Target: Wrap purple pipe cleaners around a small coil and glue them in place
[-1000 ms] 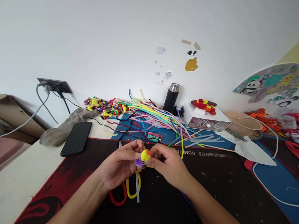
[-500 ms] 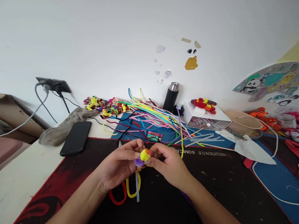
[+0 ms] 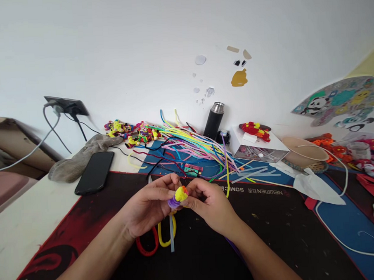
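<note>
A small pipe-cleaner figure (image 3: 180,195), yellow on top with an orange patch and purple coils below, is pinched between both hands above the dark mat. My left hand (image 3: 152,201) closes on its left side with thumb and fingers. From the other side, my right hand (image 3: 208,201) grips it with thumb and index finger; part of the figure is hidden by the fingers. Beneath the hands lie scissors with a red handle loop and a yellow one (image 3: 159,236). A pale translucent strip (image 3: 171,235) crosses the yellow loop. Purple pipe cleaner (image 3: 235,249) shows below my right forearm.
Behind the hands spreads a pile of coloured pipe cleaners (image 3: 193,144), with finished-looking small figures (image 3: 143,135) to its left. A black phone (image 3: 94,173) lies at left. A black thermos (image 3: 214,121), white drawer box (image 3: 258,147), and beige bowl (image 3: 303,151) stand at back right.
Both hands stay almost where they were, still gripping the pipe-cleaner figure. The fingers and the figure show barely any shift.
</note>
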`<state>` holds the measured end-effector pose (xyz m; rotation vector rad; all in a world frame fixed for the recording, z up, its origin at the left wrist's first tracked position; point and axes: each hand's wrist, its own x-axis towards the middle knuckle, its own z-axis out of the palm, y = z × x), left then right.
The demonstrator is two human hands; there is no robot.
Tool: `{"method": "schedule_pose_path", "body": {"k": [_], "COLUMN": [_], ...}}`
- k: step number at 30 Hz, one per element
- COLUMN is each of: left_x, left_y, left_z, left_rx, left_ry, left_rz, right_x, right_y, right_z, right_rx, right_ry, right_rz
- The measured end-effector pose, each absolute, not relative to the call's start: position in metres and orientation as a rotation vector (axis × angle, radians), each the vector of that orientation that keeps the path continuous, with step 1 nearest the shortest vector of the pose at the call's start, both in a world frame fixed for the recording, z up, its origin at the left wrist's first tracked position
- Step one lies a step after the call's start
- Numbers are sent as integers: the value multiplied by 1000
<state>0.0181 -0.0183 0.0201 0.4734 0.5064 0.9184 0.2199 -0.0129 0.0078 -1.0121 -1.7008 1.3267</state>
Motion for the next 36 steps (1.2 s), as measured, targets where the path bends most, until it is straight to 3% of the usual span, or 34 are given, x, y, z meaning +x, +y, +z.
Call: {"method": "schedule_pose_path", "body": {"k": [36], "left_x": [17], "left_y": [-18], "left_z": [19], "left_rx": [478], "left_ry": [510], "left_rz": [916], "right_x": [220], "right_y": [-13], "right_z": [8], "right_rx": [-984], "right_ry": [-1682], "right_rz": [1349]}}
